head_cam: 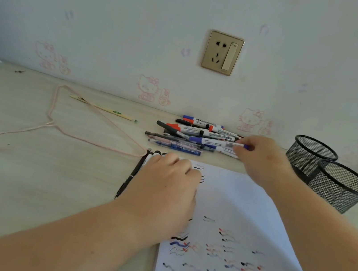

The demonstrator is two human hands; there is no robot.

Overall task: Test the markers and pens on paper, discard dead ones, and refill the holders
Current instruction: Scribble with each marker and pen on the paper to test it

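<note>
A white-barrelled marker with a blue cap (216, 143) is pinched at its tail end by the right hand (261, 160), above the heap of pens and markers (187, 134) near the wall. It is judged light, rigid and smooth, so it is best taken mid-barrel. The left hand (165, 187) is laid knuckles-up, fingers bent, over a row of dark pens (137, 171) beside the scribbled white paper sheet (244, 204); whether they are gripped cannot be told.

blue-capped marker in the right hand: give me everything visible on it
The marker has a white barrel with dark printed text and a barcode-like patch, a blue cap on its left end and a blue tip of plastic at its right end. It looks like plastic and is capped. It lies roughly level, over the near edge of the pen pile. The right hand pinches its right end; whether it rests on the pens beneath cannot be told.
</note>
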